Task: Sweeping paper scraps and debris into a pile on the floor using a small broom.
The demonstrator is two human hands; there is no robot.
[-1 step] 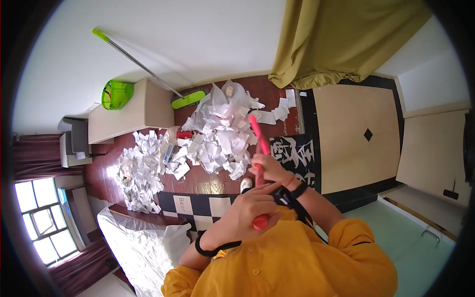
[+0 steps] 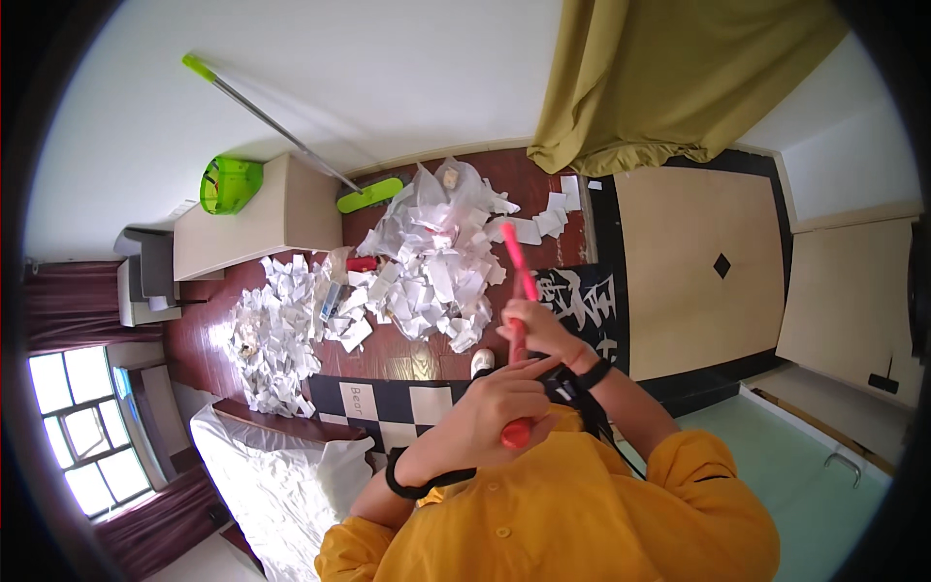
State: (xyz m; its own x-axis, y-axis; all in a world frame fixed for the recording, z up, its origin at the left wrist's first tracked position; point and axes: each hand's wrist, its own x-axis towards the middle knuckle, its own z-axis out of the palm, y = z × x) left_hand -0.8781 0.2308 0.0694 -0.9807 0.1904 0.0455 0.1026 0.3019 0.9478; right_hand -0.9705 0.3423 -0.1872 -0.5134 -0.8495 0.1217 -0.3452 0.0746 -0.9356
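A red pole (image 2: 518, 257) slants away from my body, and both of my hands grip it. My left hand (image 2: 495, 412) is closed round its near end, with the rounded red tip showing below the palm. Farther along the pole, my right hand (image 2: 541, 332) is closed on it too. The pole's far end reaches over the right side of a large heap of crumpled white paper (image 2: 441, 272) on the floor. No head shows on the pole. Clear plastic (image 2: 441, 189) lies over the heap's far part.
Another white paper heap (image 2: 276, 335) spreads to the left. A flat green mop (image 2: 369, 195) leans on the wall beside a cabinet (image 2: 233, 230) bearing a green basket (image 2: 231, 184). A bed (image 2: 281, 475) stands near left, and a dark patterned mat (image 2: 592, 301) lies on the right.
The red pole and my right hand have shifted slightly to the right. My left hand has moved a little the same way; both keep their grip.
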